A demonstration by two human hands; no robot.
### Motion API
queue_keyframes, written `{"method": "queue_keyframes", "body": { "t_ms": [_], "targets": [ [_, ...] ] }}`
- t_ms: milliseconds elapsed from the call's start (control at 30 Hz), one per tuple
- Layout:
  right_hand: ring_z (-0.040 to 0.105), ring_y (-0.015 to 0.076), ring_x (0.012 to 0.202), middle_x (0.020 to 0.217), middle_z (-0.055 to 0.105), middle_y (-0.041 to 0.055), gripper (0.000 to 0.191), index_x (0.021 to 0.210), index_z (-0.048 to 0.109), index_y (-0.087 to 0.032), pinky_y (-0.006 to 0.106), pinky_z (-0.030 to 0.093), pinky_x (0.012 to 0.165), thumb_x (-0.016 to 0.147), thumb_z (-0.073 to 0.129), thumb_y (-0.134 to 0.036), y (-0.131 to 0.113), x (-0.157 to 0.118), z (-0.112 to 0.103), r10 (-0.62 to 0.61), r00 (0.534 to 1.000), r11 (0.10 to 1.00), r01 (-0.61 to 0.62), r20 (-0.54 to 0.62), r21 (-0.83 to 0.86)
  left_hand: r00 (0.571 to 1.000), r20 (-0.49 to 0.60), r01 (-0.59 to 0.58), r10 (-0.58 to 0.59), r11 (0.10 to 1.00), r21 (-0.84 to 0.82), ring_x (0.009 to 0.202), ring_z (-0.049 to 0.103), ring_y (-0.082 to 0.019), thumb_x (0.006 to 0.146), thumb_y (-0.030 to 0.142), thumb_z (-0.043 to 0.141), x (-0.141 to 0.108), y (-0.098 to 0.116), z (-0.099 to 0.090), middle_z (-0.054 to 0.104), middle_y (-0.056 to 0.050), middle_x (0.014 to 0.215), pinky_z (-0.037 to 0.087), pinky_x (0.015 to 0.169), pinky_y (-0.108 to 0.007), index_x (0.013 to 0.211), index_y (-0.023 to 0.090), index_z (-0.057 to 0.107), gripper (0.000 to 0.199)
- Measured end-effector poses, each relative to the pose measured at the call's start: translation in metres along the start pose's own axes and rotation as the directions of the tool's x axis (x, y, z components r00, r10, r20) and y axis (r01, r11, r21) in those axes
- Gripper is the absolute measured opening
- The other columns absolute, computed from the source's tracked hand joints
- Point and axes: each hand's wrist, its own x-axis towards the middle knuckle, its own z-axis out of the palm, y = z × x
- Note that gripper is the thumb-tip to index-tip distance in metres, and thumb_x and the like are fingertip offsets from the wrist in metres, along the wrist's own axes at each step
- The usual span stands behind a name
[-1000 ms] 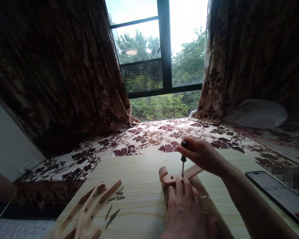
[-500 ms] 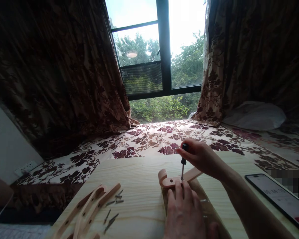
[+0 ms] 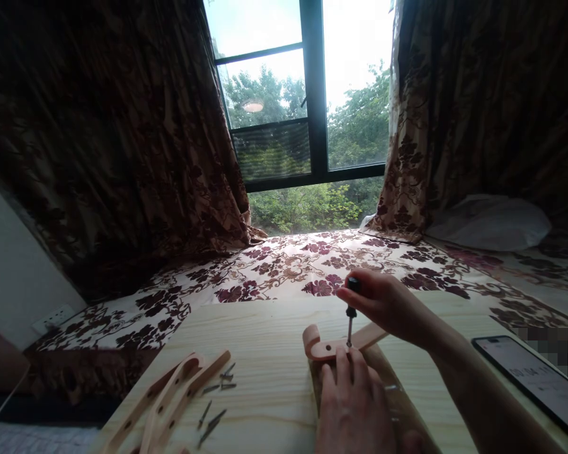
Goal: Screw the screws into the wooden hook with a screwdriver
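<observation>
My right hand [image 3: 378, 302] is closed round the black handle of a screwdriver [image 3: 351, 321], which stands upright. Its tip meets a hole in a curved wooden hook [image 3: 322, 349] lying across a brown board [image 3: 402, 403]. My left hand [image 3: 355, 410] rests on the board, its fingertips pressing the hook's edge beside the screwdriver tip; the thumb is hidden. Several screws [image 3: 211, 424] lie loose on the pale wooden table [image 3: 260, 353]. Left of them are more curved wooden hooks [image 3: 170, 394] with dark holes.
A phone [image 3: 525, 378] showing a timer lies at the table's right side. Behind the table is a ledge with flowered cloth [image 3: 284, 265], below a window with curtains. A white plastic bag [image 3: 492, 221] sits at the back right.
The view has shifted slightly. Both hands keep their places, the screwdriver still upright at the hook's hole.
</observation>
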Motion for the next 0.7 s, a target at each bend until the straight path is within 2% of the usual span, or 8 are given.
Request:
{"method": "queue_keyframes", "body": {
  "t_ms": [167,367,467,567,700],
  "targets": [
    [0.047,0.0124,0.056,0.062,0.053,-0.0026,0.027,0.075,0.053,-0.022,0.024,0.034,0.053,0.09,0.047,-0.044,0.002,-0.001,0.001,-0.041,0.997,0.995,0.036,0.058,0.097,1.0,-0.008,0.015,-0.015,1.0,0.004,0.135,0.026,-0.045,0.082,0.055,0.047,0.001,0.0,0.003,0.033,-0.025,0.146,0.028,0.106,-0.063,0.132,0.003,0.052,0.073],
    [0.04,0.0118,0.051,0.054,0.045,-0.0035,0.04,0.063,0.04,-0.022,0.025,0.029,0.049,0.087,0.05,-0.052,0.003,0.002,0.008,-0.003,0.999,1.0,0.002,-0.032,-0.012,1.0,0.017,0.004,-0.003,1.0,-0.022,0.137,0.022,-0.044,0.081,0.059,0.046,-0.002,0.002,-0.003,0.031,-0.026,0.146,0.025,0.107,-0.063,0.133,0.001,0.05,0.078],
    [0.044,0.0125,0.052,0.056,0.05,-0.0027,0.033,0.068,0.047,-0.022,0.025,0.031,0.049,0.086,0.052,-0.049,0.001,0.001,0.004,-0.004,1.0,1.0,0.004,-0.018,-0.003,1.0,0.027,0.01,-0.009,0.999,-0.034,0.137,0.02,-0.045,0.081,0.061,0.045,-0.003,0.003,-0.007,0.03,-0.027,0.147,0.024,0.107,-0.063,0.135,0.0,0.048,0.082],
    [0.052,0.0138,0.058,0.065,0.059,-0.0006,0.022,0.082,0.057,-0.021,0.025,0.037,0.053,0.088,0.05,-0.041,0.0,-0.001,0.0,-0.038,0.999,0.992,0.034,0.032,0.118,0.999,0.033,0.007,-0.005,0.999,-0.049,0.137,0.019,-0.045,0.081,0.064,0.048,-0.002,0.004,-0.008,0.029,-0.027,0.147,0.024,0.108,-0.062,0.136,0.0,0.046,0.085],
    [0.051,0.0138,0.059,0.065,0.058,-0.0007,0.025,0.081,0.058,-0.021,0.025,0.038,0.054,0.088,0.05,-0.043,0.002,0.0,0.0,-0.062,0.998,0.985,0.056,0.031,0.16,0.999,0.036,0.006,-0.004,0.999,-0.053,0.137,0.018,-0.045,0.08,0.064,0.05,-0.001,0.003,-0.007,0.029,-0.027,0.147,0.024,0.108,-0.062,0.136,-0.001,0.046,0.085]
  ]
}}
